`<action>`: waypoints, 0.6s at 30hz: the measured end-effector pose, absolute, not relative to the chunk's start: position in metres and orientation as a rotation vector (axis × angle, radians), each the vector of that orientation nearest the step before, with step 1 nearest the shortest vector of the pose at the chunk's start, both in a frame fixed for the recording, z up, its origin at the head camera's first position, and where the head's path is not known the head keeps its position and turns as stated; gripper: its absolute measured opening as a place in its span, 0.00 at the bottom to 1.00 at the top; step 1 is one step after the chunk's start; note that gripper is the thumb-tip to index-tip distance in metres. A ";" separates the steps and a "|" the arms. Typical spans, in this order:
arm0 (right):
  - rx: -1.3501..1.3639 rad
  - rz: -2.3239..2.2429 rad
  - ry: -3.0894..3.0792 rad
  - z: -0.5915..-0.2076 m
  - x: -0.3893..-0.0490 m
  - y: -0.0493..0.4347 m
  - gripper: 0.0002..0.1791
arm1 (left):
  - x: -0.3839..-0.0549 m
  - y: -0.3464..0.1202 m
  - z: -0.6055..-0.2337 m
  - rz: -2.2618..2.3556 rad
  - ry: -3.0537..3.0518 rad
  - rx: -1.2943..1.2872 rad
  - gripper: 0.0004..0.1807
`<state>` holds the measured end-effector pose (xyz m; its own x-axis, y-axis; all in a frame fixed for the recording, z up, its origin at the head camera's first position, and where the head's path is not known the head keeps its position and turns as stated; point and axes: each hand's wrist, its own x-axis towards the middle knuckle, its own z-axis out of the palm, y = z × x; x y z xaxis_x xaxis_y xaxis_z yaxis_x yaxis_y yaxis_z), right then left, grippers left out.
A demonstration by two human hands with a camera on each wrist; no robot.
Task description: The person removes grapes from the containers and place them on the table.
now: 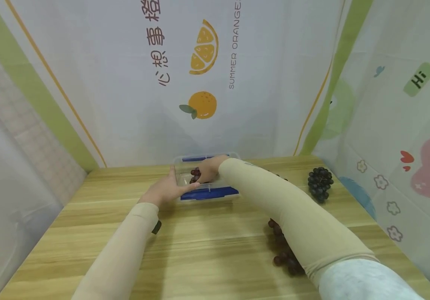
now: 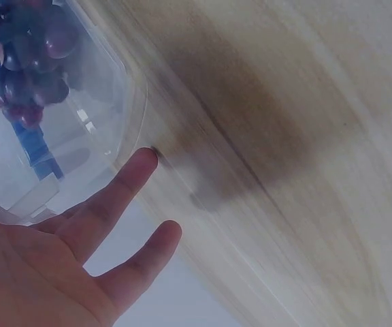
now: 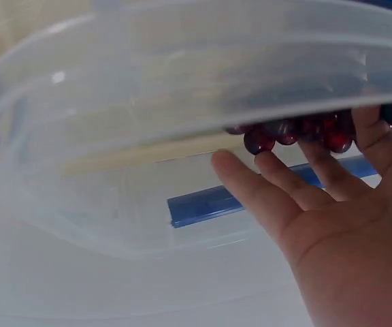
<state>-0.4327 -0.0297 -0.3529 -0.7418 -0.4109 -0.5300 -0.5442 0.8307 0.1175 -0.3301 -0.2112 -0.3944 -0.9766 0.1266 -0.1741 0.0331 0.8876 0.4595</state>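
Note:
A clear plastic box [image 1: 215,193] with blue strips along its long sides stands at the back of the table. My left hand [image 1: 165,187] rests against the box's left end, thumb along the front rim. In the left wrist view its fingers [image 2: 118,197] lie nearly straight beside the clear wall. Inside the box, my right hand [image 1: 212,168] touches a bunch of red grapes [image 1: 195,175]. The right wrist view has its spread fingers [image 3: 284,180] reaching to the grapes [image 3: 335,136], partly behind the cloudy wall. Through the wall, the left wrist view also catches the bunch [image 2: 36,61].
A bunch of black grapes [image 1: 320,183] lies at the table's right edge. Another bunch of red grapes [image 1: 284,254] is partly hidden under my right sleeve [image 1: 286,200]. A few dark grapes [image 1: 283,178] peek out behind that forearm. Printed cloth hangs behind and on both sides.

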 end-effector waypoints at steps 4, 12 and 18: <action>-0.762 0.366 2.487 -0.351 -0.433 -0.019 0.39 | -0.321 -0.199 -0.393 0.688 2.867 0.072 0.80; -0.869 0.143 2.601 -0.355 -0.427 -0.016 0.49 | -0.317 -0.201 -0.394 0.684 2.850 0.075 0.79; -0.804 0.202 2.579 -0.353 -0.420 -0.020 0.52 | -0.314 -0.201 -0.396 0.670 2.846 0.086 0.81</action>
